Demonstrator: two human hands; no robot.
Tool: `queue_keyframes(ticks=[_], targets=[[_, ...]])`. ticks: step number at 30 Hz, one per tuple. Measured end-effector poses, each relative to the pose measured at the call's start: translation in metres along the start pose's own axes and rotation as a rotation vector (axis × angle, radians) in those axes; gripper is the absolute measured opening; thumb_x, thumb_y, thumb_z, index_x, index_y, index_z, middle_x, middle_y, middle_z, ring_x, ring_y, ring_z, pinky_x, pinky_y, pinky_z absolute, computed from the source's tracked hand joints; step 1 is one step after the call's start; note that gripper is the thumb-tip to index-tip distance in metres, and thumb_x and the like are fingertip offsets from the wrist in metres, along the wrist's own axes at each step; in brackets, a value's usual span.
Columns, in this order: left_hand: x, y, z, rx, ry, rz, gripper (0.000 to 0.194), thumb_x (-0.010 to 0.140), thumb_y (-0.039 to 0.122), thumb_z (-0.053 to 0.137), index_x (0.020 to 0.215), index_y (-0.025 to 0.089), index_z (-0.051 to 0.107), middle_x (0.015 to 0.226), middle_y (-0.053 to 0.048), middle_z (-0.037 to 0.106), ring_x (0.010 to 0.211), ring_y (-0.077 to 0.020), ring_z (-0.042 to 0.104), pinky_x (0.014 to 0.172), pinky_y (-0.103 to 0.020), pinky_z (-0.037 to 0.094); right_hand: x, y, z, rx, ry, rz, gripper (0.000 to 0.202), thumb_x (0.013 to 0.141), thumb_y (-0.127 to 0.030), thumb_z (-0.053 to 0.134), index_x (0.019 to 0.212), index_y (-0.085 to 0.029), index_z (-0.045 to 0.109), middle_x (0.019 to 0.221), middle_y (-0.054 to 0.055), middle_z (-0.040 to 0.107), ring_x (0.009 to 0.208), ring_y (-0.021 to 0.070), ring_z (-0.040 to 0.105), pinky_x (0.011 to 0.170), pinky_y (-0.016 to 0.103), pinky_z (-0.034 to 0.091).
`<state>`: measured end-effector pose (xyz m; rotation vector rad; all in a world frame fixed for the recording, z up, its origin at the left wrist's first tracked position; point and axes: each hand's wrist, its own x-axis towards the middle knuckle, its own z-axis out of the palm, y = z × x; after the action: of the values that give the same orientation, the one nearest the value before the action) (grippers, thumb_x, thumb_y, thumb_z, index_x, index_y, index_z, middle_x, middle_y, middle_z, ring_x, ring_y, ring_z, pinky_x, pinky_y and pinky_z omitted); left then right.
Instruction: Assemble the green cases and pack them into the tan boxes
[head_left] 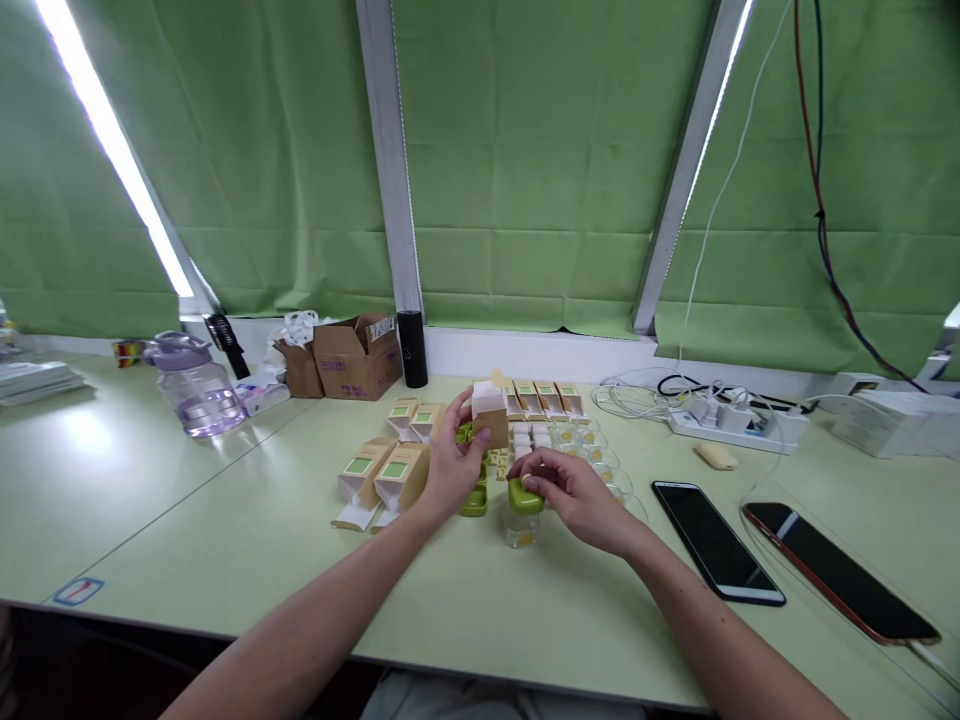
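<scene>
My left hand (457, 455) holds a small kraft-and-white carton (490, 415) upright above the table. My right hand (562, 490) has its fingers on a green lid (526, 497), which sits at the top of a clear small jar (520, 531); a tiny pale piece shows at the fingertips. Behind and between the hands lie green lids (473, 501), small yellow pieces (501, 463) and white blocks (523, 440). Clear round containers (602, 455) are lined up beyond my right hand. Several cartons with green labels (401, 472) lie left of my left hand.
More cartons (551, 400) stand at the back. Two phones (718, 540) (840, 570) lie at the right, below a power strip (739, 425) with cables. A purple-lidded jug (196, 390), cardboard box (356, 358) and black cylinder (412, 349) stand at the back left.
</scene>
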<state>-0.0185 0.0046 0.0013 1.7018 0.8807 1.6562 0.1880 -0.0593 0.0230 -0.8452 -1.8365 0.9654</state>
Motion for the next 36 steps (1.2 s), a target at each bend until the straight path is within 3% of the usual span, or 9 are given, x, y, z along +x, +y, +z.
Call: queue_keyframes(ticks=[4,10,13,19,23,27,33,36], targets=[[0.0,-0.001,0.0,-0.219,-0.005,-0.11,0.062,0.095,0.041,0.071,0.148,0.02,0.048,0.121,-0.011,0.073,0.115,-0.0249,0.07,0.099,-0.039,0.058,0.0,0.009,0.005,-0.015,-0.009,-0.009,0.017,0.1,-0.034,0.061,0.1,-0.021,0.072,0.103,0.007,0.078,0.092,0.0212,0.071,0.082,0.035,0.057],[-0.001,-0.007,0.001,-0.468,-0.016,-0.295,0.062,0.088,0.043,0.081,0.139,0.025,0.051,0.114,-0.006,0.075,0.103,-0.0209,0.074,0.086,-0.031,0.06,0.0,0.014,0.006,-0.026,-0.025,0.0,0.017,0.099,-0.034,0.061,0.095,-0.022,0.071,0.101,0.007,0.077,0.094,0.0217,0.071,0.085,0.037,0.059],[-0.001,-0.009,0.002,-0.533,-0.024,-0.329,0.057,0.086,0.042,0.082,0.134,0.025,0.055,0.114,-0.004,0.076,0.104,-0.0205,0.074,0.085,-0.03,0.06,0.0,0.018,0.005,-0.04,-0.044,0.016,0.015,0.098,-0.032,0.061,0.093,-0.021,0.071,0.104,0.007,0.077,0.097,0.0218,0.071,0.087,0.037,0.059],[0.0,-0.011,0.004,-0.636,-0.043,-0.338,0.052,0.085,0.038,0.082,0.129,0.023,0.059,0.123,-0.008,0.076,0.118,-0.0237,0.072,0.102,-0.038,0.058,-0.001,0.023,0.004,-0.086,-0.094,0.043,0.012,0.093,-0.022,0.061,0.09,-0.021,0.073,0.104,0.007,0.078,0.097,0.022,0.072,0.086,0.036,0.059],[0.0,-0.01,0.004,-0.685,-0.041,-0.373,0.047,0.087,0.035,0.081,0.128,0.022,0.061,0.121,-0.008,0.076,0.117,-0.0233,0.073,0.102,-0.038,0.059,-0.002,0.018,0.003,-0.131,-0.105,0.058,0.013,0.089,-0.017,0.062,0.092,-0.021,0.075,0.103,0.006,0.079,0.097,0.023,0.073,0.087,0.038,0.059],[0.0,-0.007,0.004,-0.715,-0.037,-0.406,0.042,0.088,0.034,0.079,0.125,0.02,0.064,0.121,-0.008,0.077,0.114,-0.0243,0.074,0.097,-0.038,0.062,0.0,0.013,0.002,-0.089,0.012,0.06,0.014,0.089,-0.025,0.065,0.1,-0.021,0.074,0.106,0.006,0.078,0.1,0.0239,0.073,0.088,0.039,0.059],[-0.002,0.001,0.003,-0.717,-0.049,-0.459,0.049,0.087,0.036,0.082,0.13,0.02,0.062,0.116,-0.009,0.077,0.105,-0.0272,0.077,0.085,-0.039,0.067,0.014,0.021,-0.003,0.029,0.374,0.016,0.025,0.09,-0.044,0.072,0.102,-0.022,0.07,0.102,0.007,0.075,0.093,0.0229,0.071,0.083,0.036,0.057],[-0.003,0.006,0.003,-0.683,-0.053,-0.484,0.061,0.086,0.042,0.084,0.136,0.024,0.057,0.113,-0.007,0.077,0.095,-0.0249,0.078,0.073,-0.034,0.066,0.024,0.024,-0.004,0.126,0.382,0.029,0.04,0.084,-0.053,0.077,0.11,-0.022,0.071,0.109,0.01,0.076,0.1,0.0261,0.07,0.085,0.038,0.057]])
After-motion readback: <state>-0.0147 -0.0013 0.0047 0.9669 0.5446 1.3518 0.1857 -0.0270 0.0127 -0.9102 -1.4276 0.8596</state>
